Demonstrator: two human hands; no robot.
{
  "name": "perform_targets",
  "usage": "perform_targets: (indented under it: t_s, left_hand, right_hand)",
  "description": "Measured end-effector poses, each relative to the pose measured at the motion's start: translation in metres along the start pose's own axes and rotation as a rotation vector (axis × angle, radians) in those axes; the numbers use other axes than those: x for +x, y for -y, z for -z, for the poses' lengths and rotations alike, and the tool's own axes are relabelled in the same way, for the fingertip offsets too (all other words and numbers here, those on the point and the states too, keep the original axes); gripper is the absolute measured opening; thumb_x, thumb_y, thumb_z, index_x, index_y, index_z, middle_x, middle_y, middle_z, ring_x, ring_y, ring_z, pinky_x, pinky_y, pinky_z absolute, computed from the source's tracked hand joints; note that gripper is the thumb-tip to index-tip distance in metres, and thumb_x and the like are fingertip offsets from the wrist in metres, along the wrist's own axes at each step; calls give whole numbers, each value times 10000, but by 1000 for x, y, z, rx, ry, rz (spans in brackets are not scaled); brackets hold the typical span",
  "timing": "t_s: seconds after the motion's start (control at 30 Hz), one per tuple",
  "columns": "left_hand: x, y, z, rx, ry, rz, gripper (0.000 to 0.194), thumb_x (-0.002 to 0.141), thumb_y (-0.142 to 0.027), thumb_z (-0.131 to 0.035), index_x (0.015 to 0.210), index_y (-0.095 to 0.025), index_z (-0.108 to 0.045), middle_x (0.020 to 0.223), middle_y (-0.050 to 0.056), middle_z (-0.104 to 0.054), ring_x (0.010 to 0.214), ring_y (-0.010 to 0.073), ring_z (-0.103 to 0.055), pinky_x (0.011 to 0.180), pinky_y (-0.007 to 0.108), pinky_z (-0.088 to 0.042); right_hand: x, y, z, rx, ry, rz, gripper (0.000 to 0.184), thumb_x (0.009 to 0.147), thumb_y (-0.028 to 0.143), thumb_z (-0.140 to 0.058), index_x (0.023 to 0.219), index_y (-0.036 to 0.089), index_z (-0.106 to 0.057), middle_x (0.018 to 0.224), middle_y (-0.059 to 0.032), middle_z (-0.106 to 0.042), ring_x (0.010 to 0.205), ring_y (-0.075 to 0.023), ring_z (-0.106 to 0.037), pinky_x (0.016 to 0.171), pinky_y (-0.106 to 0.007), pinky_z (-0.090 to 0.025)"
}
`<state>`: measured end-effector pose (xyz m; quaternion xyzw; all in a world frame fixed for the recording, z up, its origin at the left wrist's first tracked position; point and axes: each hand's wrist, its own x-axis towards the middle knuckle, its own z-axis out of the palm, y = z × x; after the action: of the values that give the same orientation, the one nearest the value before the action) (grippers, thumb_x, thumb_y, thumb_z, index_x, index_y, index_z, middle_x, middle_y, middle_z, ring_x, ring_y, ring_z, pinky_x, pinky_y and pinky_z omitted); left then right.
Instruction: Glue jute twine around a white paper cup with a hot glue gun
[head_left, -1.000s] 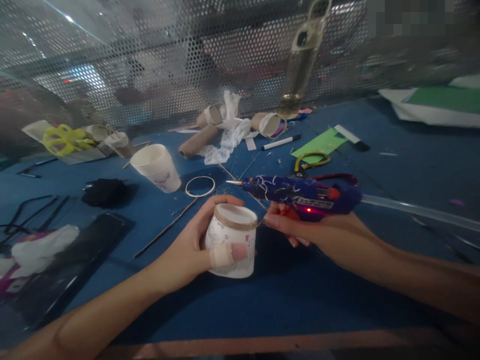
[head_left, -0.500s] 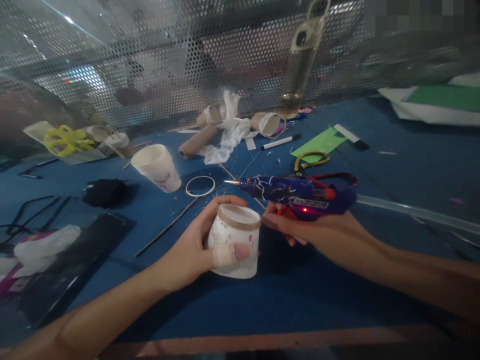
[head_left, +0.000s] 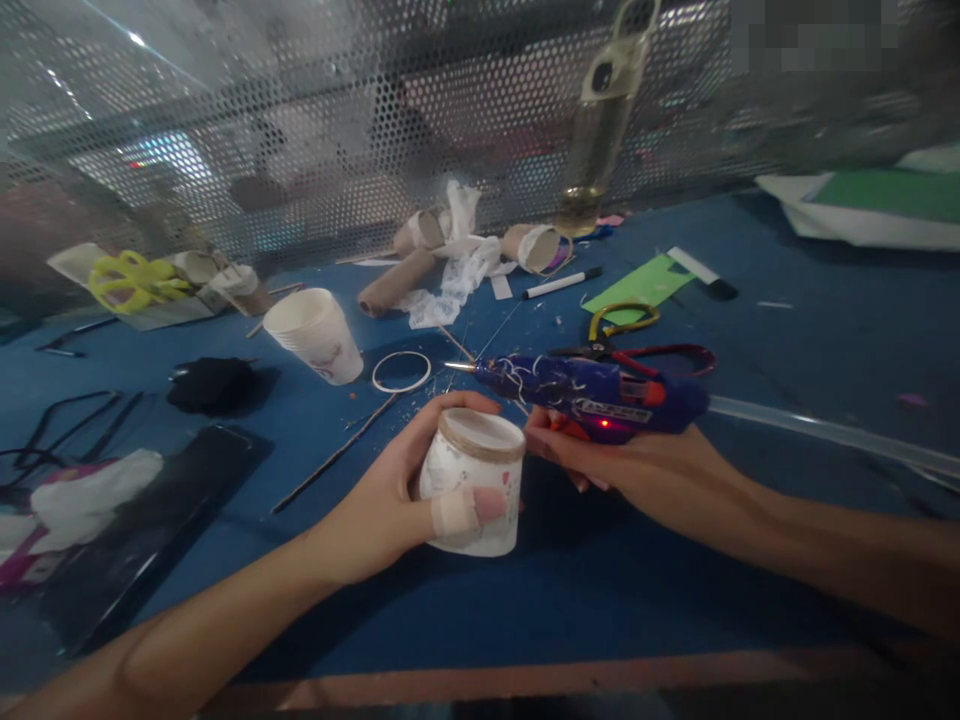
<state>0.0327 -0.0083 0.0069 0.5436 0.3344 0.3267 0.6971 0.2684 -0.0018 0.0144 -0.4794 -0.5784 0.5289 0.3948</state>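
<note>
Steadying a white cup at lower center frame, a person's left hand wraps its side, apparently leaving the brown-banded rim exposed. Beside it, the right hand grasps a blue glue gun, its nozzle pointing left, seemingly clear of fingers.

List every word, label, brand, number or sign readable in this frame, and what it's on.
No text is legible.
Glue gun in the right hand: pale label, lettering too blurred.
White cup in the left hand: print near a red heart, too small.
Stacked cups: purplish marking, too blurred to tell if it's lettering.
</note>
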Motion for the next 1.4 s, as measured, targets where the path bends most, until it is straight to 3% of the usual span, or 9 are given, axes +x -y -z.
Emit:
perform_targets:
  t_s: [0.23,0.37,0.5,0.73,0.9,1.1,1.3,1.4]
  left_hand:
    - [-2,-4,-1,20,-2,10,529,851,-331,-875,1299,-342,-593,1075,12,-716,957,226,-740,819,332,-592]
    - [-5,-3,2,19,16,54,604,861,-337,-870,1389,-375,-580,1156,25,-714,1042,228,-714,875,323,-585]
    - [-5,-2,5,-1,1,84,672,849,-358,-876,1429,-405,-540,1222,34,-690,1093,268,-703,927,404,-587]
    - [-1,-12,-4,-6,-178,111,648,756,-448,-928,1302,-337,-598,1170,27,-711,1142,311,-685,934,425,-550]
    - [-1,-19,-12,-34,-200,164,765,744,-483,-899,1417,-276,-602,1406,108,-709,1393,427,-582,1114,529,-467]
    - [1,-18,-13,-40,-181,190,919,778,-515,-868,1579,-277,-485,1549,128,-647,1487,441,-515,1224,587,-373]
    - [-1,-14,-7,-15,-66,228,859,802,-546,-868,1545,-308,-509,1545,127,-637,1435,434,-557,1155,575,-439]
    - [-1,-13,-6,-32,-123,192,787,776,-515,-895,1466,-318,-570,1444,107,-690,1358,409,-613,1094,541,-487]
  right_hand:
    - [2,8,-2,39,3,14,388,654,517,-960,765,284,-670,542,80,-568,476,-110,-465,413,-242,-400]
    - [1,5,-1,-1,12,43,369,720,534,-919,765,280,-655,565,68,-589,496,-120,-509,418,-248,-418]
    - [1,-4,1,-8,-26,81,301,783,508,-883,848,286,-688,537,88,-553,451,-115,-469,427,-260,-448]
    - [2,6,3,-10,-70,23,335,710,462,-936,826,259,-696,603,79,-627,476,-105,-549,499,-261,-544]
    - [1,9,1,32,-66,71,364,702,519,-934,786,264,-689,753,31,-737,666,-168,-711,716,-324,-664]
    - [0,2,3,-115,-121,157,226,836,502,-816,840,288,-743,892,-3,-801,913,-247,-782,898,-396,-665]
    - [-2,1,3,-85,-104,150,182,841,458,-811,894,294,-754,978,7,-831,981,-251,-797,929,-390,-670]
    - [-2,1,4,-38,-81,112,214,817,457,-836,942,304,-752,1015,9,-841,1034,-262,-802,972,-405,-669]
